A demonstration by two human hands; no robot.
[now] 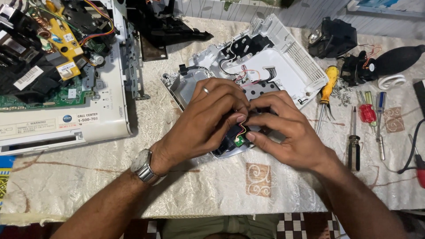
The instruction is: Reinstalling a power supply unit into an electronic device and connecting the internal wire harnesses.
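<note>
My left hand [208, 116] and my right hand [283, 128] meet over a small black part [230, 142] with a green circuit piece and red and yellow wires. Both hands pinch it from either side; most of it is hidden under my fingers. A ring sits on a finger of my left hand and a metal watch [144, 166] on its wrist. The part lies at the near edge of an opened white plastic casing [287, 66] holding black wires and white connectors.
An opened white device [66, 110] with exposed boards and coloured wires fills the left. Several screwdrivers [354, 141], one with a yellow handle [328, 84], lie to the right beside loose screws, black fan parts [332, 37] and a black rubber bulb [396, 59].
</note>
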